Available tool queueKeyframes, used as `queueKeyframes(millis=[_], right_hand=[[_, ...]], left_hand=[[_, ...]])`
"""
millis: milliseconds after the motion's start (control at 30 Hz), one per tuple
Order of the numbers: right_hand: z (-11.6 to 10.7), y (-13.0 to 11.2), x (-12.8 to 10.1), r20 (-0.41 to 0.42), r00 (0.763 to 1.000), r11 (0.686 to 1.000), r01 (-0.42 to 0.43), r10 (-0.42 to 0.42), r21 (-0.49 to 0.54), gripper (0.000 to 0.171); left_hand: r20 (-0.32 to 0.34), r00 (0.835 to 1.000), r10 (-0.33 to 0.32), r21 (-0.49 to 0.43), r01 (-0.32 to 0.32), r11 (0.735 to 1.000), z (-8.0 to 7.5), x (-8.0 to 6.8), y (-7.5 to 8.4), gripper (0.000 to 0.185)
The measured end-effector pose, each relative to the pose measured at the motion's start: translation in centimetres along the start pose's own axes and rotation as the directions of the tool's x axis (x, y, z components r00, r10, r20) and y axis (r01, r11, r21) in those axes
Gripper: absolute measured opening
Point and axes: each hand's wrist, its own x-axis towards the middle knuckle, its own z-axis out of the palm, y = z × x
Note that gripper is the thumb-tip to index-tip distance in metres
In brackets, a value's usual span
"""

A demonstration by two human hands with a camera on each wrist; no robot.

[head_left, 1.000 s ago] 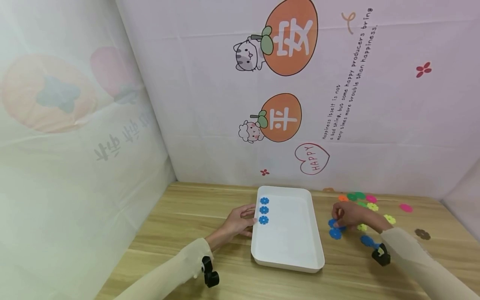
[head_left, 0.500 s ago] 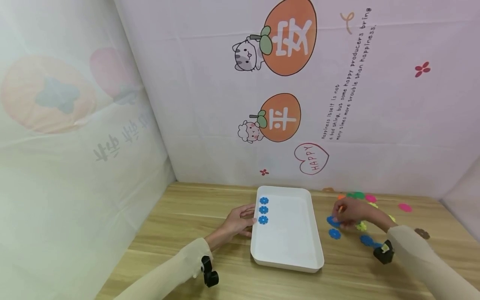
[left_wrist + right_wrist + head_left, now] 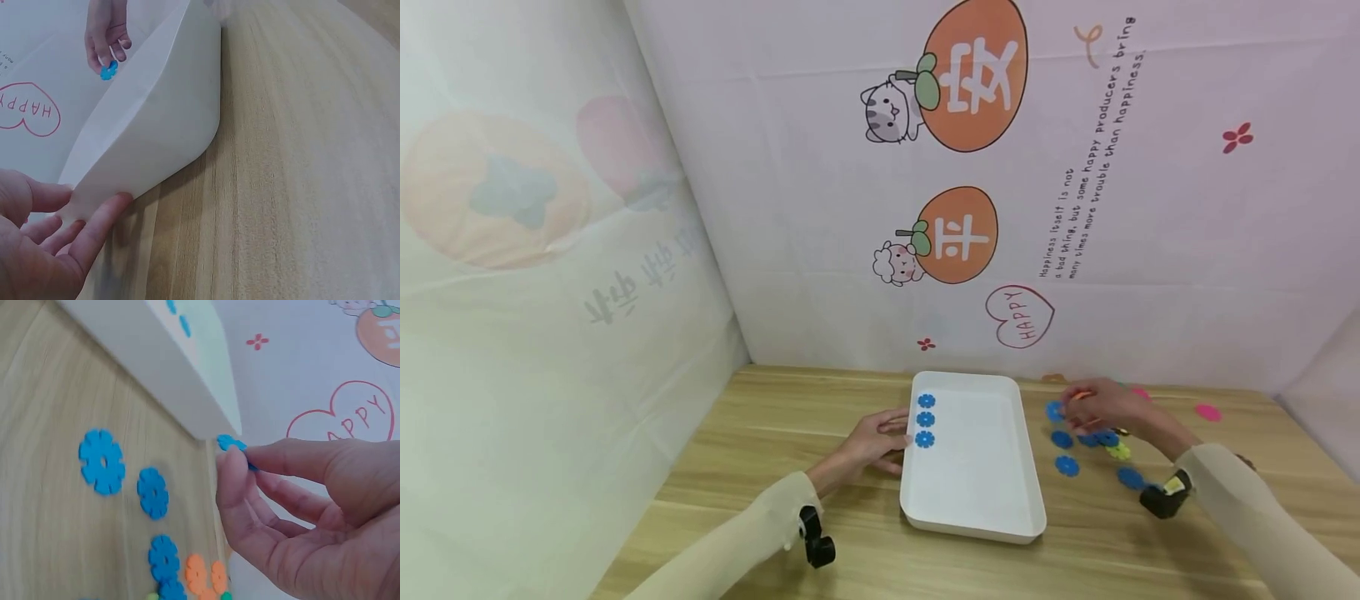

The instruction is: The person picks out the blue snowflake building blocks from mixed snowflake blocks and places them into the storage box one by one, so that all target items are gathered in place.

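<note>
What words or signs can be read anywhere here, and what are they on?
"HAPPY": in the red heart on the backdrop cloth.
"Happiness itself is not a bad thing, but some happy producers bring many times more trouble than happiness.": slanted lines on the cloth, small.
Two white Chinese characters on orange fruits: not legible to me.

Left hand: my left hand (image 3: pixel 871 443) lies low, fingers straight and relaxed, tips forward.
Right hand: my right hand (image 3: pixel 1101 407) is raised, thumb and forefinger pinched together.
Arms: both sleeved forearms reach forward, well apart.
</note>
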Motion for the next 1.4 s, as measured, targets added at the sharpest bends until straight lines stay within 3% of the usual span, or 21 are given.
queueKeyframes(millis=[200,467,800,1133,1400], right_hand=[[-0.2,0.1,0.3,-0.017,1.000,0.994,-0.010,0.012,0.107,0.032],[1.2,-1.4,0.6,0.044,0.998,0.954,0.039,-0.054,0.299,0.029],[3.3,-3.2,1.9,0.060,0.994,0.959,0.073,-0.093,0.272,0.045],[5.6,-4.4,3.1,0.123,0.986,0.946,0.066,-0.111,0.318,0.034],[7.8,-5.3,4.1,0.099,0.995,0.958,-0.003,-0.026,0.287,0.026]], left_hand=[[0.019,1.000,-0.022,-0.032,0.023,0.999,-0.4,0.0,0.1,0.054],[0.027,0.999,-0.016,-0.072,0.018,0.997,-0.6,-0.1,0.4,0.060],[0.028,1.000,0.007,-0.082,-0.004,0.997,-0.7,0.1,0.2,0.061],[0.029,1.000,-0.009,-0.073,0.011,0.997,-0.6,0.3,0.3,0.062],[0.004,1.000,-0.026,-0.042,0.026,0.999,-0.2,0.2,0.3,0.060]])
